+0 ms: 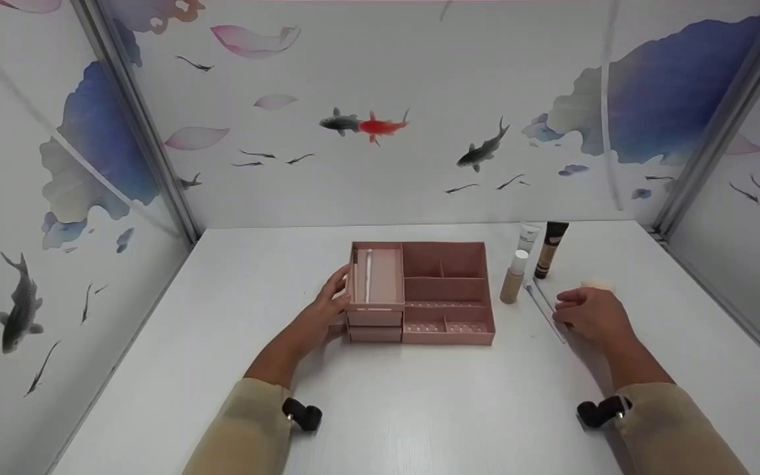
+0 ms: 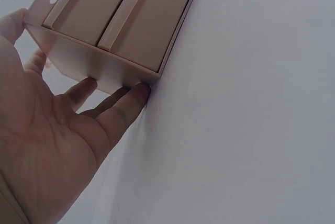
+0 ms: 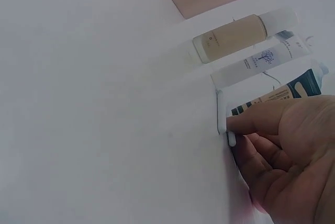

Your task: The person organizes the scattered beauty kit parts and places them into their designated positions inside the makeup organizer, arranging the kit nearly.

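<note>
A pink desk organizer (image 1: pixel 444 290) with several compartments and two drawers stands on the table. My left hand (image 1: pixel 327 310) is at its left side; in the left wrist view its fingertips (image 2: pixel 138 92) touch the organizer's side wall (image 2: pixel 78 54). Two slender pale sticks (image 1: pixel 544 313) lie to the right of the organizer. My right hand (image 1: pixel 592 315) pinches one slender white stick (image 3: pixel 232 139) between thumb and fingers, only its end showing in the right wrist view. The other stick (image 3: pixel 221 111) is just beside the thumb. What kind of sticks these are cannot be told.
A foundation bottle (image 1: pixel 512 280) with a white cap stands right of the organizer. Behind it are a white tube (image 1: pixel 528 237) and a black-capped tan tube (image 1: pixel 549 251). A peach-coloured item (image 1: pixel 598 285) shows behind my right hand. Two thin sticks (image 1: pixel 369 276) lie in the organizer's top-left tray.
</note>
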`<control>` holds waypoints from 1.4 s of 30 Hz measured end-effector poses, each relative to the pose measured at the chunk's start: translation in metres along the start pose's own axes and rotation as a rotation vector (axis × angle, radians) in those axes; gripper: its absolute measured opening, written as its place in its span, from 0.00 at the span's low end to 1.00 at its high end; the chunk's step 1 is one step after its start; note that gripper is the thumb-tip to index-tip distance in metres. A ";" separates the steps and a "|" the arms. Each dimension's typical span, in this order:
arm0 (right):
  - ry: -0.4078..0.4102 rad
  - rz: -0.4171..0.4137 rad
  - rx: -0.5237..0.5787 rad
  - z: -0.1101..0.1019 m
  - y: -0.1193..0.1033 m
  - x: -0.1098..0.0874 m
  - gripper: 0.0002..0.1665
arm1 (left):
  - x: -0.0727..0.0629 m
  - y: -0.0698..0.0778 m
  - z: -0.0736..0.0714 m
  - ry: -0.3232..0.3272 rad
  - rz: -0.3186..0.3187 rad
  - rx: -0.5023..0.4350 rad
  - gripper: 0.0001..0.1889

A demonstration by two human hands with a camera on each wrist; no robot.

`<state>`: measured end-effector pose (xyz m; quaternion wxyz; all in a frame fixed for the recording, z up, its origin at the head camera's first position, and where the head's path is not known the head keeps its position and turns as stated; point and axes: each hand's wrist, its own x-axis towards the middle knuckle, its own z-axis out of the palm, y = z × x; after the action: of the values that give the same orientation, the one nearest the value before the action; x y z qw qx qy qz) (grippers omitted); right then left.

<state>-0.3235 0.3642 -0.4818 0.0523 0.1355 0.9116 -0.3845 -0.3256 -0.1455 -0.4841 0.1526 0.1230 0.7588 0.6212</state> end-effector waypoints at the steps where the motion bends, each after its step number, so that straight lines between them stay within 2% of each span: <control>1: 0.002 0.007 0.007 0.000 0.000 0.000 0.31 | 0.000 0.000 0.000 0.002 -0.001 0.002 0.31; 16: 0.013 0.056 0.231 0.001 -0.004 0.000 0.31 | 0.000 0.000 0.000 0.002 -0.001 0.003 0.31; 20: -0.004 0.069 0.279 0.000 -0.010 -0.003 0.33 | -0.001 0.000 -0.001 -0.004 0.015 0.028 0.31; 26: -0.045 0.092 0.342 -0.002 -0.021 -0.005 0.34 | -0.001 0.001 -0.001 0.006 0.001 0.050 0.30; 34: -0.079 0.067 0.430 -0.007 -0.033 -0.013 0.35 | -0.001 0.001 -0.002 0.004 -0.003 0.035 0.32; 42: -0.062 0.005 0.495 -0.011 -0.051 -0.029 0.34 | -0.003 0.001 -0.002 0.002 -0.008 0.041 0.30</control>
<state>-0.3104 0.3321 -0.4329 0.0465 0.1346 0.7874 -0.5998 -0.3239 -0.1479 -0.4829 0.1517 0.1225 0.7719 0.6051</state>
